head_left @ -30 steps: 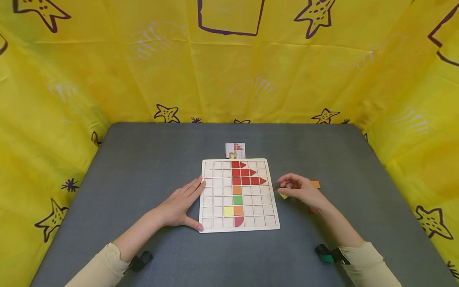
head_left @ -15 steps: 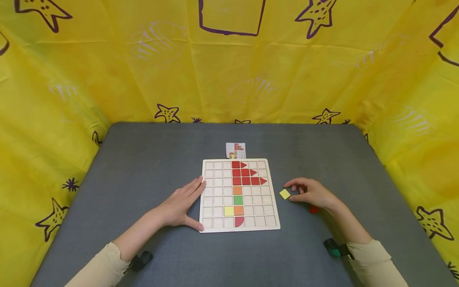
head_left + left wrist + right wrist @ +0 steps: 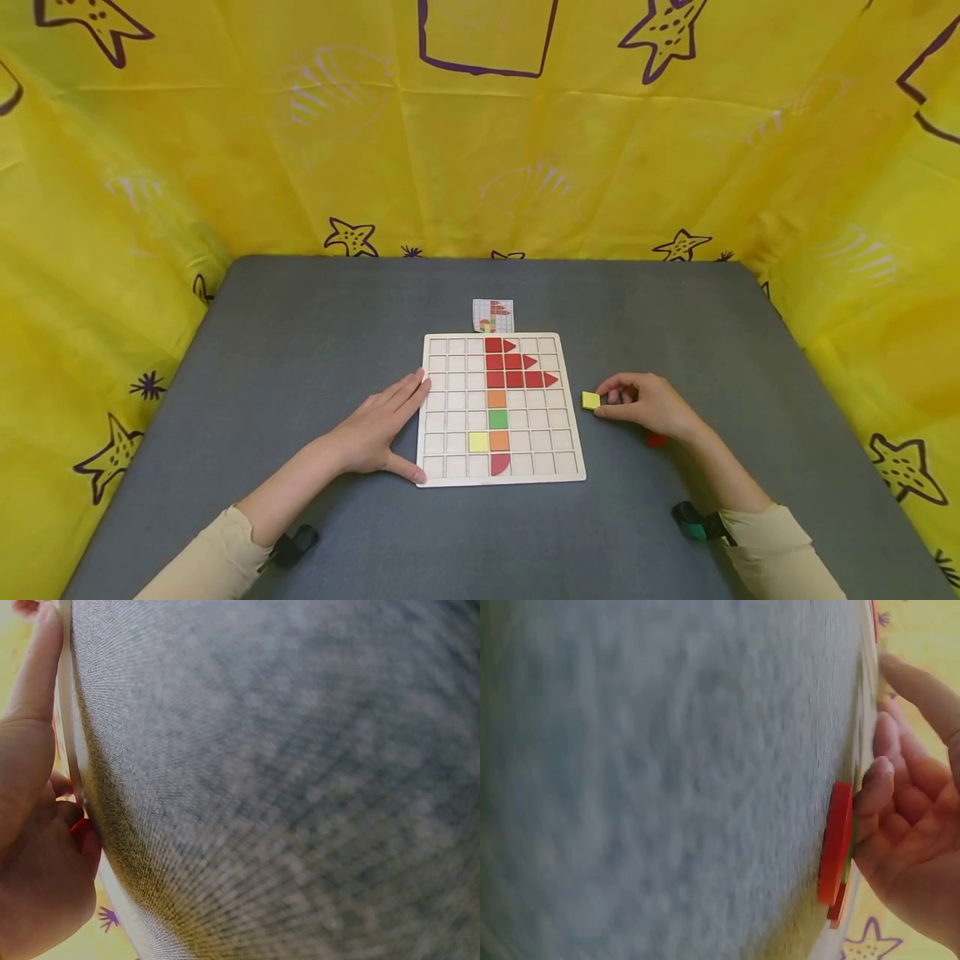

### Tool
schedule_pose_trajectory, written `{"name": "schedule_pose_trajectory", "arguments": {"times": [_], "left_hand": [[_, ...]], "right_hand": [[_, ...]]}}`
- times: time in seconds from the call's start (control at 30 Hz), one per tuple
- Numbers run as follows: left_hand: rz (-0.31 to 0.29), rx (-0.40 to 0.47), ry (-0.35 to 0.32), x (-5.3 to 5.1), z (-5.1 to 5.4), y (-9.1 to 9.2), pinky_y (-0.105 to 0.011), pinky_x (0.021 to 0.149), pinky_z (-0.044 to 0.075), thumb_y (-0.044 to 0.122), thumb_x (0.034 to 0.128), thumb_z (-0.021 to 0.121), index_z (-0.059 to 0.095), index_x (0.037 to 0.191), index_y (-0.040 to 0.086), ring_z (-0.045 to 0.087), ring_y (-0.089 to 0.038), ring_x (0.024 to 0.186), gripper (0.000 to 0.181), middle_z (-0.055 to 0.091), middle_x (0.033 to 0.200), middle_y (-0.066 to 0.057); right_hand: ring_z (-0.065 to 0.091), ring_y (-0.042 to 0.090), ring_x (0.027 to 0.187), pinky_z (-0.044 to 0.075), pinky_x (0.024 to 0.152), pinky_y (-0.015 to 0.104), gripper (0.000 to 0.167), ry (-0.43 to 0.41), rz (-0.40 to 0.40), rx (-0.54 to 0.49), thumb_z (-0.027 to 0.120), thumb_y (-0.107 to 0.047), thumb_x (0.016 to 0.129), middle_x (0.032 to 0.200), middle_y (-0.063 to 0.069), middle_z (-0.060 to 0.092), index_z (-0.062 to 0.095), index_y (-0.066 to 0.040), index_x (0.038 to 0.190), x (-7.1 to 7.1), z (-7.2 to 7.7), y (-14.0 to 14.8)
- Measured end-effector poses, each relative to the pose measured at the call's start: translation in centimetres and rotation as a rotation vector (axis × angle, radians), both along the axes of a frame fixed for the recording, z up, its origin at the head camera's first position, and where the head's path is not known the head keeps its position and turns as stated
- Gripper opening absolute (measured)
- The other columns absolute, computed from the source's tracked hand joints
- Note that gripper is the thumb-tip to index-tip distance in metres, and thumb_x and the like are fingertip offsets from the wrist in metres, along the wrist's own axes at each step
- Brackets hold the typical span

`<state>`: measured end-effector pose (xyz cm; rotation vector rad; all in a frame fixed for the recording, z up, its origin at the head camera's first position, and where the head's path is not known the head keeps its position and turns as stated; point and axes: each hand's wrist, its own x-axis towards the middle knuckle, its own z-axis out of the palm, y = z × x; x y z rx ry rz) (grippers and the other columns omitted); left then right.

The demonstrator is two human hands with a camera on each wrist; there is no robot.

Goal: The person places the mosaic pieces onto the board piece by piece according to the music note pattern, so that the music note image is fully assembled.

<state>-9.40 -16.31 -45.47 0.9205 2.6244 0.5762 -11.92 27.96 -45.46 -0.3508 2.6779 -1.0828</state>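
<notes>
A pale wooden grid board [image 3: 457, 417] lies on the table, with red, orange, green and yellow tiles set in some of its squares. My left hand [image 3: 378, 425] rests along the board's left side, fingers extended and touching its edge, thumb at the lower corner. To the right of the board, my right hand [image 3: 648, 406] pinches a yellow square tile [image 3: 591, 401] between thumb and index finger. That tile looks slightly tilted. A red tile [image 3: 656, 439] lies partly hidden beneath my right hand; the right wrist view shows this red piece [image 3: 836, 844] with other coloured pieces behind it.
Just beyond the board's top edge lies a small printed card [image 3: 492, 315] showing a coloured grid pattern. The grey table [image 3: 337, 317] is enclosed by yellow patterned cloth [image 3: 480, 167] at the back and sides.
My right hand first drew back rightward, uncovering the yellow tile and covering an orange one. Its fingers then closed on the yellow tile and shifted it slightly left. My left hand stayed still.
</notes>
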Motion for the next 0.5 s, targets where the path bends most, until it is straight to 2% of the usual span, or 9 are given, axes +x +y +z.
{"name": "schedule_pose_trajectory", "arguments": {"times": [0.27, 0.5], "left_hand": [[0.001, -0.008, -0.009, 0.1, 0.1, -0.1, -0.057, 0.108, 0.023, 0.071, 0.0636, 0.075, 0.013, 0.156, 0.003, 0.011, -0.034, 0.147, 0.13, 0.007, 0.162, -0.015], [0.008, -0.013, -0.016, 0.1, 0.2, 0.0, -0.057, 0.109, 0.023, 0.071, 0.0636, 0.076, 0.013, 0.156, 0.003, 0.01, -0.034, 0.147, 0.13, 0.006, 0.163, -0.015]], "right_hand": [[0.058, 0.02, 0.077, 0.047, 0.065, 0.024, 0.032, -0.114, -0.093, -0.297, 0.083, -0.025, 0.079, 0.085, 0.007, 0.064, 0.07, -0.007, 0.103, 0.9, 0.0, -2.6], [0.059, 0.023, 0.081, 0.05, 0.068, 0.024, 0.032, -0.176, -0.096, -0.407, 0.079, -0.02, 0.083, 0.092, 0.011, 0.065, 0.068, -0.003, 0.108, 1.7, 0.3, -5.4]]}}
